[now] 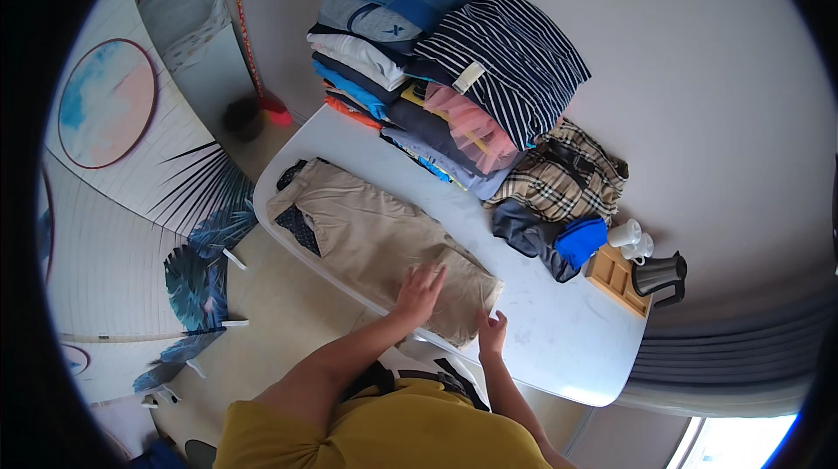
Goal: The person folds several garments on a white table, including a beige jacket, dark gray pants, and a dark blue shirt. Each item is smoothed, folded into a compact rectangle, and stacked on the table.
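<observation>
A pair of beige cloth pants [373,220] lies spread on the white table [550,331], waistband towards the far left corner. Dark dotted lining [298,228] shows near the waist. My left hand [419,292] rests on the cloth with its palm down and its fingers apart. At the lower right edge of the pants is my right hand [492,335], its fingertips bent beside the hem. Whether those fingers pinch the cloth I cannot tell.
Tall stacks of folded clothes, one topped by a striped garment [504,57], stand along the wall. A plaid garment [569,171], a blue cloth [581,241], white mugs [624,233], a wooden tray [615,279] and a kettle [658,274] sit to the right. A patterned curtain [131,201] hangs at left.
</observation>
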Demonstrator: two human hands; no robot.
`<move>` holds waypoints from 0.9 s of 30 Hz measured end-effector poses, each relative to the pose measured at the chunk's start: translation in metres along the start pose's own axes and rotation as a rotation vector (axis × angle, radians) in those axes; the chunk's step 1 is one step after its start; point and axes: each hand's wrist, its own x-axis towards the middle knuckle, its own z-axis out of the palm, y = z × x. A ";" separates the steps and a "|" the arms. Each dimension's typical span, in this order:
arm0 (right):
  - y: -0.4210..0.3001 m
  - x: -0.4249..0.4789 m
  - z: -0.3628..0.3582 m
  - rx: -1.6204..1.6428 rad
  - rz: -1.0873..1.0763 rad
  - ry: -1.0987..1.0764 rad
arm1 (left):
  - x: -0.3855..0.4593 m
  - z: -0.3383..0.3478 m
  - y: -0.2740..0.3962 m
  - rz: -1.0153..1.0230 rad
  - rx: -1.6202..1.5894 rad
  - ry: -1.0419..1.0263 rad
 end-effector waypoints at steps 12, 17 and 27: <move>-0.030 0.027 0.014 0.233 0.186 -0.271 | 0.009 0.009 0.011 0.137 0.106 0.018; -0.022 0.021 0.011 0.573 0.168 -0.366 | 0.007 0.007 0.008 0.138 0.087 -0.022; -0.027 0.024 0.014 0.496 0.159 -0.288 | 0.015 -0.032 -0.045 0.273 -0.031 0.000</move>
